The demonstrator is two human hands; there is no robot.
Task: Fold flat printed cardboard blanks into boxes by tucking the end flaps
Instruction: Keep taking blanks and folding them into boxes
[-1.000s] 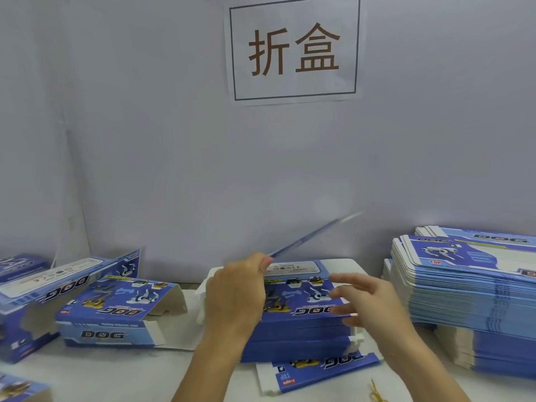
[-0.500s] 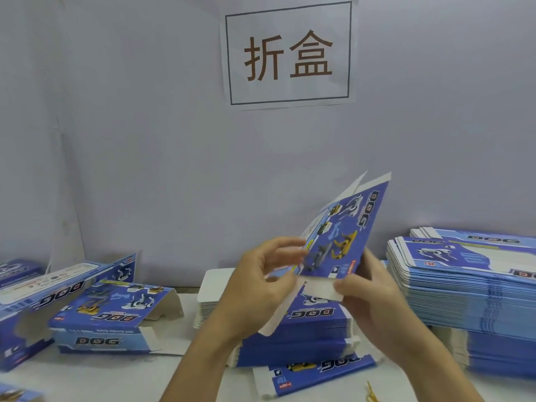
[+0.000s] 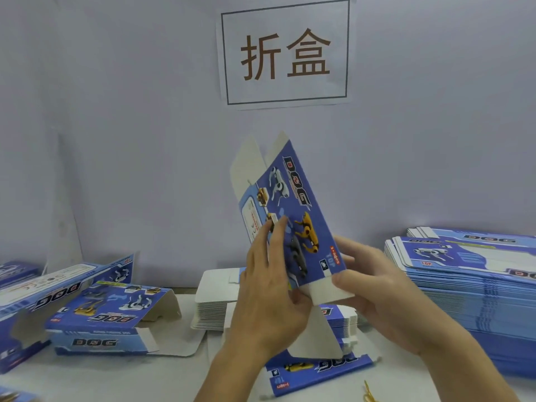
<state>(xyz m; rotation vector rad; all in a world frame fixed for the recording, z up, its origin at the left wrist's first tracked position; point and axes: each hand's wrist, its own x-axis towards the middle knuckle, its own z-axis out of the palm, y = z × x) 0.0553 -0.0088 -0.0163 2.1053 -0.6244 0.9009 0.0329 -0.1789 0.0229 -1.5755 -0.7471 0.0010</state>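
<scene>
I hold a blue printed cardboard blank [image 3: 301, 204] nearly upright above the middle of the table, its white end flaps pointing up and down. My left hand [image 3: 269, 288] lies along its left side with fingers straight against the printed face and thumb hidden behind. My right hand [image 3: 374, 285] grips its lower right corner by the white bottom flap. Beneath them lies the central stack of flat blanks [image 3: 339, 317].
A tall stack of flat blanks [image 3: 470, 288] fills the right side. Two partly folded boxes [image 3: 107, 320] with open flaps lie at the left. One loose blank [image 3: 316, 372] and a yellow rubber band [image 3: 369, 396] lie near the front edge. A paper sign [image 3: 285, 53] hangs on the wall.
The blank left the central stack, rose and swung from flat to nearly upright. Both hands moved onto its lower end; the right hand, open before, now grips the corner.
</scene>
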